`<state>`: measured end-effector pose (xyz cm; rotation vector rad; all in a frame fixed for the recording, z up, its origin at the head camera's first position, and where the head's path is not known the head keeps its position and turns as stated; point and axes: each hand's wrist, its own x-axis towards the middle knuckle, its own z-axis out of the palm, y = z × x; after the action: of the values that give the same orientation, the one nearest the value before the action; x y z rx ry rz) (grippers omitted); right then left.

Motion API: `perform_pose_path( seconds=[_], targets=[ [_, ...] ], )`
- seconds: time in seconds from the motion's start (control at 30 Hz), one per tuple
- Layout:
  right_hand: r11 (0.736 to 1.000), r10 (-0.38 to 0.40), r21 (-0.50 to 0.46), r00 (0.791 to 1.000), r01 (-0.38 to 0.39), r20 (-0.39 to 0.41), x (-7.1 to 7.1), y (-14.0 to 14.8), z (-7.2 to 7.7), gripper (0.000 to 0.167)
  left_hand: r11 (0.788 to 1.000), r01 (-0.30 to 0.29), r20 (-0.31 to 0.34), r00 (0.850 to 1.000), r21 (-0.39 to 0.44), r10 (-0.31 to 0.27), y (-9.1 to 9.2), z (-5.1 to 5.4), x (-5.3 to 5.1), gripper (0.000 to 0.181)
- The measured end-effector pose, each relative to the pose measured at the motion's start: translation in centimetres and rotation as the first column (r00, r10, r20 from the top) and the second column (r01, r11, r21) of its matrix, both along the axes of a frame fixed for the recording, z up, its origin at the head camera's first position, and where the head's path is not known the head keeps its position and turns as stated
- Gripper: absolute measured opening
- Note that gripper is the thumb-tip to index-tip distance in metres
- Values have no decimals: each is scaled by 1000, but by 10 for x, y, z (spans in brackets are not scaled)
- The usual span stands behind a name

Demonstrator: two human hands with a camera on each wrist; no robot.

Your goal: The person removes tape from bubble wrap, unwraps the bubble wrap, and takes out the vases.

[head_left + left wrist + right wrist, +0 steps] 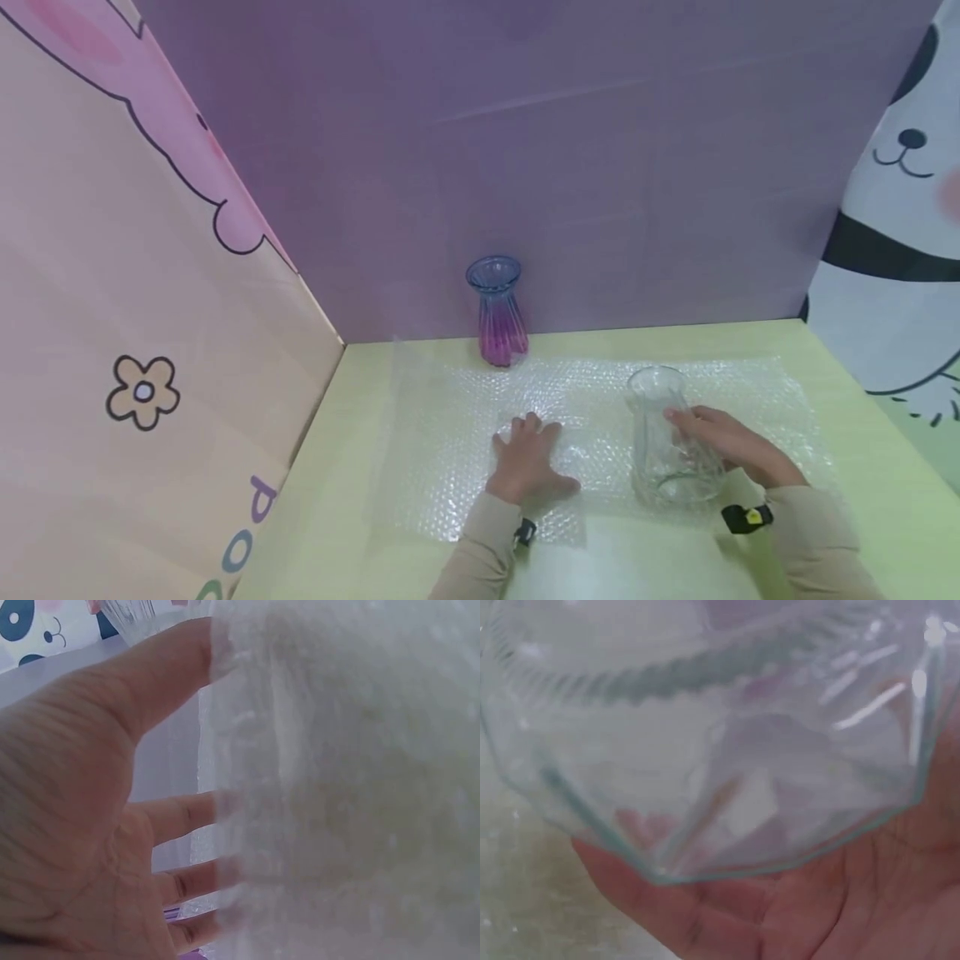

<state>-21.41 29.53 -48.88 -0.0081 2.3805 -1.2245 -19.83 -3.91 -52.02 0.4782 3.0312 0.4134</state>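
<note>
A sheet of bubble wrap (600,471) lies spread across the table. My left hand (528,458) is over its left half, fingers and thumb spread. In the left wrist view, the bubble wrap (352,780) hides those fingertips. On the right, my right hand (735,442) grips a clear glass vase (660,442) by its side, above the sheet. The vase's faceted lower part (705,780) fills the right wrist view, with fingers curled behind it. Whether the vase touches the sheet I cannot tell.
A blue-to-pink glass vase (501,321) stands upright at the back edge of the sheet, near the purple backdrop (585,183). A printed panel (225,375) borders the pale table (322,517) on the left, and a panda panel (892,317) on the right.
</note>
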Motion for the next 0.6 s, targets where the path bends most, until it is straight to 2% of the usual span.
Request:
perform_pose_path(
  seconds=[0.3,0.43,0.6],
  targets=[
    [999,-5,-53,999,7,39,1,0,-4,85,1000,1,9,1000,-3,-1,0,1,-1,96],
    [999,-14,-41,998,17,54,0,0,-4,83,1000,-4,13,1000,5,4,1,2,0,99],
    [1000,-8,-1,998,9,67,-1,0,-3,90,1000,-12,10,1000,-2,12,3,2,1,101]
  ],
)
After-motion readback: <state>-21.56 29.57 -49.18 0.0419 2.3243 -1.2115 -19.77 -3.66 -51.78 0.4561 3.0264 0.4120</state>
